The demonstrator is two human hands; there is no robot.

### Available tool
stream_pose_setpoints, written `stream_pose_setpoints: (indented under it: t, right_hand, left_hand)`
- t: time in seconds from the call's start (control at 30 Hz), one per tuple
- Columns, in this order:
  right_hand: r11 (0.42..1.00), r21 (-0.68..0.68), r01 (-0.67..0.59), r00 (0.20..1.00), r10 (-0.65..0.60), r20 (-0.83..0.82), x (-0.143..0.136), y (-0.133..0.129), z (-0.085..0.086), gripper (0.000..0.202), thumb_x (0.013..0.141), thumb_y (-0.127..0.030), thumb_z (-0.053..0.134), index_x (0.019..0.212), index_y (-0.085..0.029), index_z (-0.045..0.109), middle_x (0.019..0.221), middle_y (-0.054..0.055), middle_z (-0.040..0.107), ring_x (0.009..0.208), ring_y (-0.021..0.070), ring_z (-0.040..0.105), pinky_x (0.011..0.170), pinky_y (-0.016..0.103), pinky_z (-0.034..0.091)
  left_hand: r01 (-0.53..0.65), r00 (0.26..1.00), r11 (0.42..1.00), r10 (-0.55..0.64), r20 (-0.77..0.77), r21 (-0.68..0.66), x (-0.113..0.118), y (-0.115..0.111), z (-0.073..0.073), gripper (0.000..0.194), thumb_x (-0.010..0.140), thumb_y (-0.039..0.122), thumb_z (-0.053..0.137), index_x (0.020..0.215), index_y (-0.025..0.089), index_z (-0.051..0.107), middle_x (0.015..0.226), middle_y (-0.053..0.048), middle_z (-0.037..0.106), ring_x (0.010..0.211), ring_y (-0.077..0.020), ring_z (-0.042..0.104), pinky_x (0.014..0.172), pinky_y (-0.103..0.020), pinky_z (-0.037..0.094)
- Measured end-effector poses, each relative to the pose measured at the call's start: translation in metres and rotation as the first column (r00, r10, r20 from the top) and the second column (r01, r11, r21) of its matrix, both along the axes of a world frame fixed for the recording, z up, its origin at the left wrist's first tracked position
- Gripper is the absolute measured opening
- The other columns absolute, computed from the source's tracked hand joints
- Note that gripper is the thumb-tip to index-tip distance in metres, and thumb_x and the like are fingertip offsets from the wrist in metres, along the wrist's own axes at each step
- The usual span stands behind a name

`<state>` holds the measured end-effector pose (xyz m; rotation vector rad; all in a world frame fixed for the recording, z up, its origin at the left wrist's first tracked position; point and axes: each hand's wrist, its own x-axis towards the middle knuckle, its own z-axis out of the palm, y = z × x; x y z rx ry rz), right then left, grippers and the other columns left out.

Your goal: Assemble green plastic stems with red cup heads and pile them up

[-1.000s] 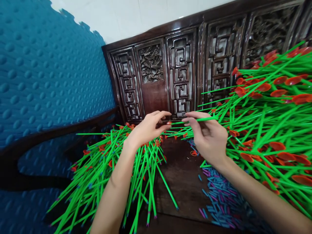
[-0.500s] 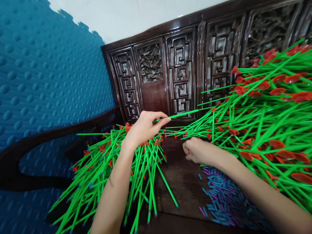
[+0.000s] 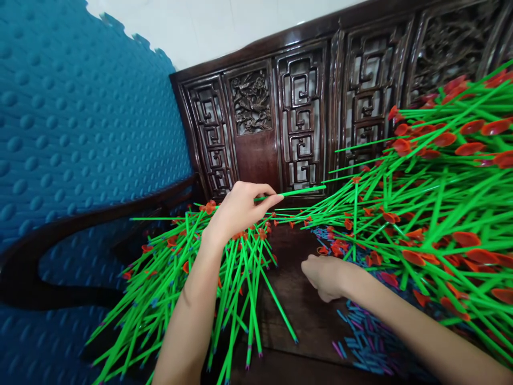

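Observation:
A thin green plastic stick (image 3: 302, 191) is pinched between the thumb and fingers of my left hand (image 3: 242, 208). Its bare end points right, and my hand hides the other end. Beneath that hand spreads a pile of green sticks (image 3: 250, 289) with orange-red cups, several tipped with small blue or purple pieces. My right hand (image 3: 326, 275) is closed over the dark wooden seat (image 3: 292, 310), its fingertips curled out of sight; whatever it may hold is hidden. Close to it lie many short blue and purple tubes (image 3: 368, 337).
A big heap of green sticks (image 3: 441, 203) with orange-red cups fills the right side. Behind stands a carved dark wooden backrest (image 3: 256, 155). On the left, a curved armrest (image 3: 80, 219) runs in front of a bumpy blue foam mat (image 3: 80, 123).
My right hand has moved down and slightly toward me, uncovering loose orange-red cups and blue tubes behind it. My left hand keeps its pinch on the stick, almost unmoved. The view has shifted slightly.

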<state>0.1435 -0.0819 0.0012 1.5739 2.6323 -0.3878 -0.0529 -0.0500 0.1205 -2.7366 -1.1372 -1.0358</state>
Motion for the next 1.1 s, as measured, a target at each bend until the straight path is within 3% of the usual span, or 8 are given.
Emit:
stream_pose_setpoints:
  t: [0.13,0.27,0.33,0.43,0.53,0.63,0.8,1.1]
  right_hand:
    - [0.990,0.143,-0.003,1.000,0.006,-0.023,0.004,0.003,0.017,0.024,0.070,-0.006,0.064,0.090,-0.014,0.074,0.092,0.015,0.072,0.081,0.0271,0.071,0.064,0.031,0.048]
    - [0.885,0.457,0.090,0.910,0.113,-0.398,0.005,0.011,0.033,0.020,0.083,-0.009,0.054,0.085,-0.015,0.073,0.073,0.007,0.070,0.068,0.0203,0.067,0.066,0.031,0.049]
    - [0.837,0.494,0.238,0.731,0.180,-0.658,0.005,0.011,0.042,0.014,0.087,-0.017,0.058,0.088,-0.016,0.072,0.076,0.006,0.072,0.067,0.0193,0.068,0.066,0.031,0.052]
    - [0.855,0.316,0.411,0.318,0.190,-0.929,0.007,0.007,0.057,0.010,0.087,-0.028,0.067,0.090,-0.018,0.070,0.081,0.004,0.074,0.072,0.0192,0.072,0.068,0.031,0.058]
    - [0.886,0.170,0.432,-0.027,0.201,-0.979,0.008,0.003,0.070,0.015,0.084,-0.032,0.074,0.090,-0.019,0.067,0.085,0.003,0.075,0.080,0.0197,0.074,0.079,0.034,0.062]
    - [0.931,0.110,0.348,-0.214,0.193,-0.958,0.008,0.002,0.075,0.021,0.081,-0.035,0.079,0.089,-0.020,0.067,0.089,0.003,0.076,0.086,0.0204,0.075,0.089,0.039,0.062]
    - [0.955,0.078,0.288,-0.247,0.152,-0.957,0.007,0.002,0.073,0.026,0.077,-0.037,0.084,0.086,-0.018,0.069,0.085,0.003,0.076,0.086,0.0212,0.076,0.094,0.041,0.062]
    - [0.923,0.115,0.368,-0.087,0.157,-0.984,0.009,-0.004,0.075,0.021,0.079,-0.035,0.081,0.087,-0.018,0.070,0.080,0.004,0.077,0.079,0.0234,0.077,0.080,0.040,0.067]
  left_hand:
    - [0.046,0.999,0.995,-0.046,-0.007,0.090,-0.002,0.007,-0.001,0.013,0.093,0.021,0.062,0.095,0.016,0.075,0.091,-0.003,0.074,0.084,-0.0153,0.067,0.079,-0.029,0.048]
    - [0.099,0.995,0.988,-0.099,-0.007,0.114,-0.004,0.011,-0.003,0.033,0.093,0.005,0.054,0.119,0.019,0.068,0.107,-0.006,0.072,0.097,-0.0157,0.066,0.089,-0.031,0.050]
    - [0.104,0.995,0.987,-0.104,-0.014,0.120,-0.003,0.009,-0.003,0.037,0.094,0.003,0.051,0.124,0.019,0.066,0.110,-0.006,0.072,0.099,-0.0156,0.066,0.090,-0.031,0.050]
    - [0.101,0.995,0.985,-0.103,0.005,0.138,-0.001,0.006,-0.002,0.023,0.098,0.013,0.053,0.114,0.017,0.069,0.105,-0.005,0.072,0.095,-0.0152,0.066,0.087,-0.030,0.049]
    - [0.112,0.993,0.984,-0.115,0.017,0.137,0.000,0.003,0.000,0.015,0.099,0.021,0.055,0.102,0.017,0.069,0.097,-0.003,0.072,0.089,-0.0137,0.066,0.082,-0.028,0.048]
    - [0.123,0.992,0.985,-0.125,0.014,0.124,0.000,0.003,0.000,0.014,0.099,0.020,0.055,0.100,0.018,0.068,0.097,-0.002,0.072,0.088,-0.0129,0.065,0.081,-0.027,0.048]
    - [0.122,0.992,0.983,-0.125,0.020,0.135,0.001,0.003,-0.001,0.014,0.099,0.020,0.055,0.101,0.019,0.069,0.097,-0.001,0.073,0.088,-0.0123,0.066,0.080,-0.026,0.048]
    - [0.126,0.992,0.983,-0.127,-0.001,0.136,-0.001,0.004,0.000,0.017,0.098,0.023,0.054,0.101,0.020,0.071,0.098,-0.003,0.074,0.090,-0.0151,0.067,0.083,-0.030,0.049]
